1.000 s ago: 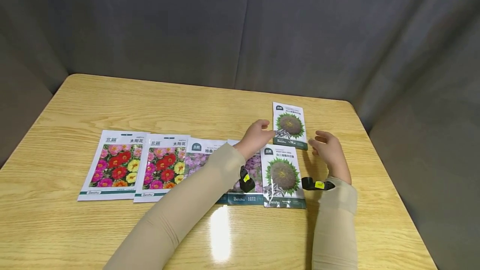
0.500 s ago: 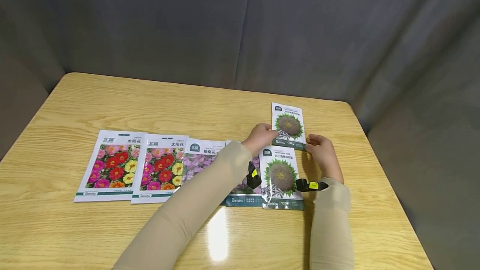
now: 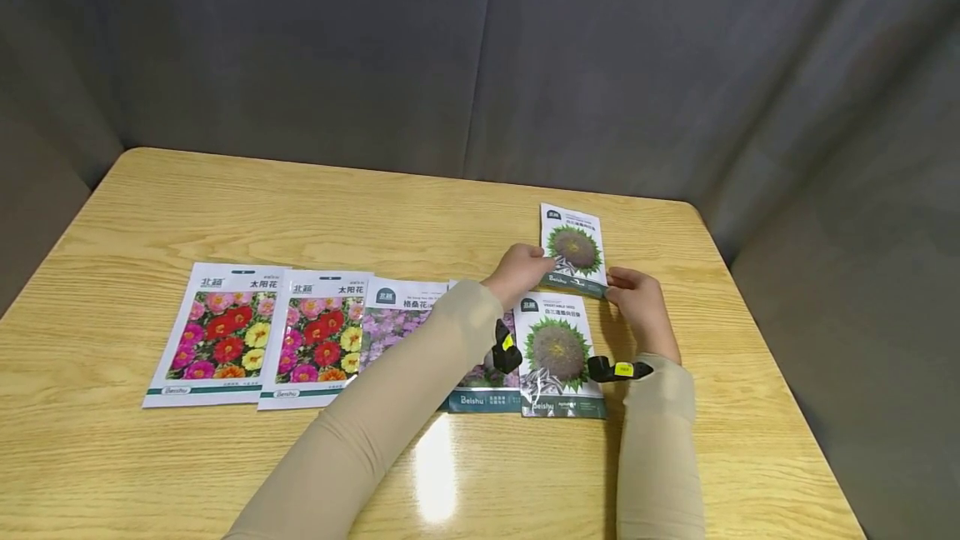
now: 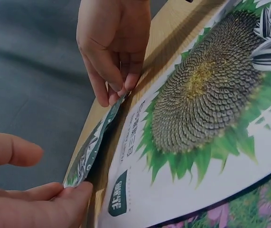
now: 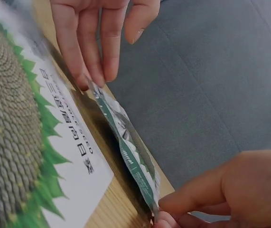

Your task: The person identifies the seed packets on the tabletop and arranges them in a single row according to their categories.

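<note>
A sunflower seed packet [image 3: 573,244] lies at the back right, picture up. My left hand [image 3: 517,272] pinches its lower left corner, thumb over the front. On the lower right corner, my right hand [image 3: 637,300] pinches the edge between thumb and fingers. Both wrist views show the near edge of this packet [image 5: 130,152] bowed and raised above the wood, held between the two hands. Just in front of it, a second sunflower seed packet [image 3: 558,352] lies flat, its top edge close to the held one.
Left of the sunflower packets lie two purple-flower packets [image 3: 397,319], partly hidden by my left sleeve. Further left are two red and yellow flower packets [image 3: 225,336], [image 3: 318,340] side by side. A grey curtain [image 3: 300,48] hangs behind the wooden table [image 3: 337,207].
Both hands have closed in on the back sunflower seed packet from either side and now pinch its lower corners. The other packets lie as before; the view has shifted slightly.
</note>
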`<state>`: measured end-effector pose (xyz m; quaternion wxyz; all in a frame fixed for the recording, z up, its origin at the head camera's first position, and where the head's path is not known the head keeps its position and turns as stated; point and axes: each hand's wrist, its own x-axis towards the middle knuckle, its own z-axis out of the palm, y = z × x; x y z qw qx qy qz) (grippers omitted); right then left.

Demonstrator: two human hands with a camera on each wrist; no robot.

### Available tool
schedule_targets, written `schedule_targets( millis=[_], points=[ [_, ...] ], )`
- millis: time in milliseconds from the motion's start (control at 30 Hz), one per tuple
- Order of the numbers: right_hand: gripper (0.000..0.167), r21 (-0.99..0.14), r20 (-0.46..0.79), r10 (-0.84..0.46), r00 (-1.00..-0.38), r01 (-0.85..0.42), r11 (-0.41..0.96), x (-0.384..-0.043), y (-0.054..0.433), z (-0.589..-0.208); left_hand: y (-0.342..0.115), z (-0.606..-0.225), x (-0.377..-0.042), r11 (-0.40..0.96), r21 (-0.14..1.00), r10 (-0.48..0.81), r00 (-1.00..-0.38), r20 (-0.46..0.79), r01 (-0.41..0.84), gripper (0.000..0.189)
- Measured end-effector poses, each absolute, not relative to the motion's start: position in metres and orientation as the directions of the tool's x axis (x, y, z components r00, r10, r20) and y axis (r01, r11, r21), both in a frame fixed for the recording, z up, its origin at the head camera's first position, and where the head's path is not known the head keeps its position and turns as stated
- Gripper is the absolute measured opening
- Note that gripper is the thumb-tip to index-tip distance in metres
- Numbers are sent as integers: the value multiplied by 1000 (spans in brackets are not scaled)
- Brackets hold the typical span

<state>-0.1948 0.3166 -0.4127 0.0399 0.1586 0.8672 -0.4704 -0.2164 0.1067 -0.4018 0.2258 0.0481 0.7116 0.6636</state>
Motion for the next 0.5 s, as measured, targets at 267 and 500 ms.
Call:
schedule_targets(
  millis=[267, 500],
  points=[
    [49, -823, -193, 279, -941, 310, 476, -194, 315, -414, 115, -407, -219, 130, 977, 301, -932, -202, -169, 49],
    [50, -833, -196, 252, -948, 297, 467, -192, 319, -413, 117, -407, -220, 82, 985, 249, -954, -166, -150, 48]
  ],
)
